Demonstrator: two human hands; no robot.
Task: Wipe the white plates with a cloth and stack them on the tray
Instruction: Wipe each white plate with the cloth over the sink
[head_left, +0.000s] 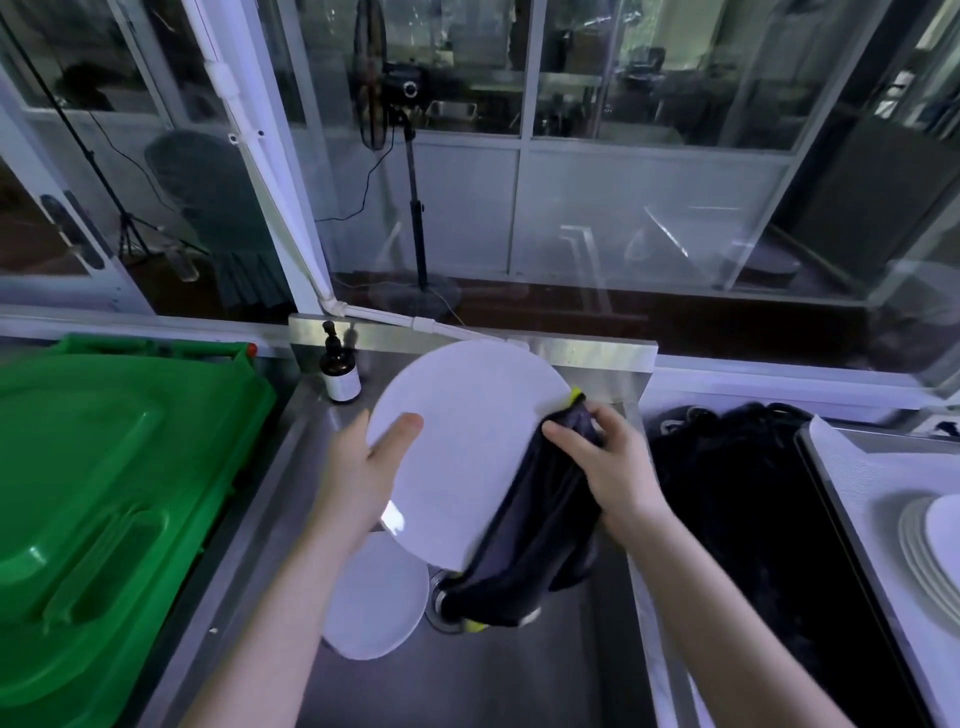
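My left hand (363, 467) grips the left rim of a white plate (467, 441), thumb on its face, and holds it tilted above the steel sink (519, 675). My right hand (608, 467) grips a dark cloth with yellow trim (524, 551) against the plate's right edge; the cloth hangs down toward the drain. A second white plate (374, 597) lies in the sink below. At the far right a stack of white plates (930, 551) sits on a tray (852, 467).
A green bin lid (104, 493) fills the left side. A brown pump bottle (340, 374) stands at the sink's back left corner. A black mass (753, 493) lies between sink and tray. Glass partitions and a standing fan (410, 156) are behind.
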